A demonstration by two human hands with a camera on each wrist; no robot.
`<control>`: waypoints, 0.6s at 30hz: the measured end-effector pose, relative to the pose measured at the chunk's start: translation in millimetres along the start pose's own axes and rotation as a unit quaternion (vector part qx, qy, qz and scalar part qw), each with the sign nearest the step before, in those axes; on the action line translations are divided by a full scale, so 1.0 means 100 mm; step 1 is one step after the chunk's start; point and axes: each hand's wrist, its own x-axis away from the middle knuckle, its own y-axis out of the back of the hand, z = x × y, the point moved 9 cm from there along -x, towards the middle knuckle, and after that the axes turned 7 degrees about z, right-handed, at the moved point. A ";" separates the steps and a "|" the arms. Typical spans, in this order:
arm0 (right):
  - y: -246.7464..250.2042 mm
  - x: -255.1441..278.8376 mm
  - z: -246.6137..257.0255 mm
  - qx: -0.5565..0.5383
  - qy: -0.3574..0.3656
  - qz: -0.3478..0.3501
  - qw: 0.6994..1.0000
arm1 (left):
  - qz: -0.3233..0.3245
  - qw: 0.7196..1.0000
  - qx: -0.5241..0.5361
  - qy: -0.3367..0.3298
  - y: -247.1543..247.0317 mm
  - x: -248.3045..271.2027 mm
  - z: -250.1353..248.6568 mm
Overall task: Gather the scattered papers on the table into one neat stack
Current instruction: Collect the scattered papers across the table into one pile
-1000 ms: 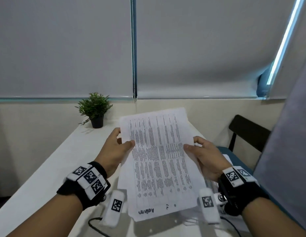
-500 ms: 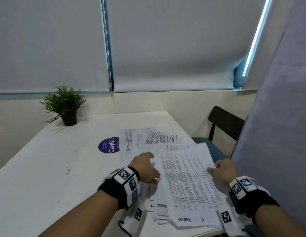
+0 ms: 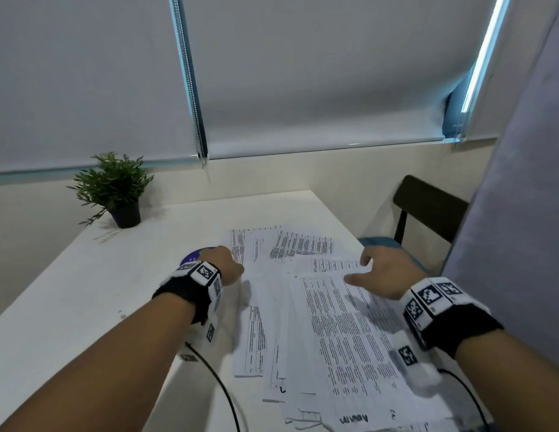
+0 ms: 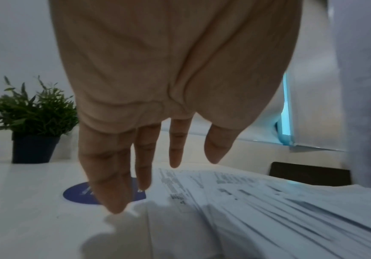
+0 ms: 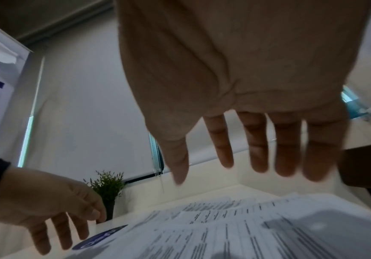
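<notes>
Papers (image 3: 331, 313): printed sheets lie fanned and overlapping on the right half of the white table (image 3: 85, 291), running from your near edge toward the far side; the sheet bearing dense columns of text lies uppermost, at the near right. Several farther sheets (image 3: 290, 244) lie askew, their corners pointing different ways.

Your left hand (image 3: 223, 265) hangs over the left border of the spread, palm down. In the left wrist view its fingers (image 4: 111, 184) are straight and slightly parted, pointing down at the table and holding nothing; whether the tips touch the surface cannot be told. Beneath them shows a round blue sticker (image 4: 78, 194), just beside the left edge of the papers.

Your right hand (image 3: 387, 275) is over the right side of the spread, past the uppermost sheet's far edge. In the right wrist view its fingers (image 5: 257, 149) are extended and spread above the sheets, empty, clear of the paper.

A small potted plant (image 3: 116, 188) stands at the far left corner of the table, well apart from the papers. A dark chair (image 3: 428, 207) stands beyond the table's right edge. Closed roller blinds (image 3: 303, 73) fill the wall behind.
</notes>
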 end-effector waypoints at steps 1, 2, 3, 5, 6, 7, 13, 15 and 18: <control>-0.10 -0.05 0.03 0.030 -0.003 0.048 0.998 | 0.004 1.000 -0.006 0.005 -0.01 -0.09 0.00; -0.21 -0.04 0.04 0.071 -0.010 0.097 0.993 | 0.010 1.000 -0.007 0.007 -0.02 -0.14 0.01; -0.34 -0.08 0.04 0.106 -0.015 0.138 0.985 | 0.016 1.000 -0.013 0.008 -0.03 -0.24 0.00; -0.51 -0.19 0.04 0.152 -0.019 0.173 0.973 | 0.024 1.000 -0.008 0.016 -0.05 -0.39 -0.01; -0.56 -0.25 0.05 0.161 -0.019 0.176 0.971 | 0.030 0.999 -0.006 0.023 -0.07 -0.49 -0.02; -0.58 -0.30 0.08 0.168 -0.019 0.176 0.970 | 0.034 0.999 -0.003 0.026 -0.08 -0.56 -0.05; -0.60 -0.53 0.25 0.186 -0.013 0.173 0.967 | 0.010 0.998 0.045 0.041 0.06 -0.88 -0.25; -0.62 -0.60 0.27 0.194 -0.010 0.174 0.965 | 0.006 0.996 0.071 0.049 0.10 -1.04 -0.24; -0.64 -0.68 0.29 0.192 -0.006 0.169 0.967 | 0.012 0.993 0.111 0.050 0.11 -1.19 -0.29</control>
